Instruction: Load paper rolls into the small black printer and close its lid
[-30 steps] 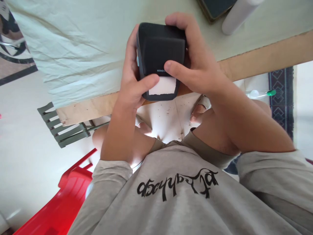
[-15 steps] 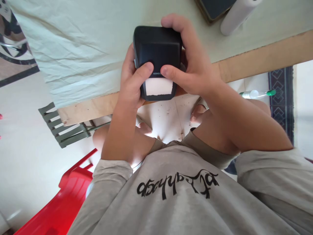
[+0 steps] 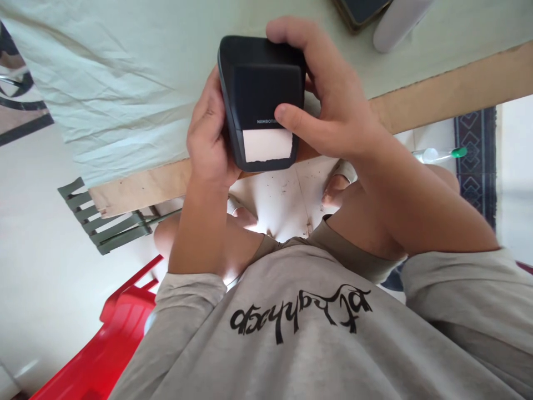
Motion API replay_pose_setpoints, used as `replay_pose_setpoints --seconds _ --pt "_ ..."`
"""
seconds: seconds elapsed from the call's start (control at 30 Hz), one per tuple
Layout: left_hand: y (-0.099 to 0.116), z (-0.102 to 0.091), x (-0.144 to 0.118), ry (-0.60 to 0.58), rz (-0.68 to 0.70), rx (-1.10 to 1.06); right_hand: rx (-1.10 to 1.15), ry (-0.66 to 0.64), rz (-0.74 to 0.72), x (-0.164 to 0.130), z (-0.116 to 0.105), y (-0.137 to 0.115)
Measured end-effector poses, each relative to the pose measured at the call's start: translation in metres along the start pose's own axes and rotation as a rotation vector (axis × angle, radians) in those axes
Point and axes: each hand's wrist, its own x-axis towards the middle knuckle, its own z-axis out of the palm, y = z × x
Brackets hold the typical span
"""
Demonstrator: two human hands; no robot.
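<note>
A black label printer (image 3: 266, 91) marked NIIMBOT is held up above the table's front edge, a white strip of label paper (image 3: 267, 145) showing at its near end. My left hand (image 3: 210, 133) supports its left side, with the thumb off the top face and the fingertips hidden. On the right, my right hand (image 3: 328, 100) grips the printer: its thumb lies on the top face by the lettering and its index finger curls over the far right corner. The other right fingers are mostly hidden beneath.
A pale green cloth (image 3: 137, 83) covers the table, whose wooden edge (image 3: 141, 183) shows. At the back right are a dark box-like object (image 3: 362, 11) and a white cylinder (image 3: 400, 25). A red plastic chair (image 3: 112, 333), a green slatted stool (image 3: 112, 222) and a green-capped bottle (image 3: 437, 154) are lower down.
My left thumb has lifted off the printer's top face and moved to its left side. The printer has shifted slightly left and tilted; my right hand keeps its hold.
</note>
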Motion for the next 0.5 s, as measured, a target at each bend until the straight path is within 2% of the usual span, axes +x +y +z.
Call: replay_pose_setpoints --seconds 0.2,0.3,0.37,0.43,0.47,0.5 --pt "-0.005 0.001 0.004 0.023 0.111 -0.123 -0.113 -0.083 0.068 0.001 -0.006 -0.005" --pt "-0.005 0.003 0.004 0.010 0.022 -0.186 -0.261 -0.099 -0.010 0.001 -0.013 -0.006" --pt "-0.003 0.008 0.004 -0.056 -0.033 -0.223 -0.407 -0.049 -0.076 0.001 -0.019 -0.009" --pt "-0.002 0.016 0.003 -0.068 -0.056 -0.234 -0.570 0.033 -0.088 0.000 -0.024 -0.015" --pt "-0.001 0.021 0.003 0.022 -0.051 -0.258 -0.636 0.083 -0.078 -0.001 -0.025 -0.018" --pt "-0.001 0.025 0.002 0.169 -0.008 -0.301 -0.687 0.125 -0.061 -0.001 -0.025 -0.021"
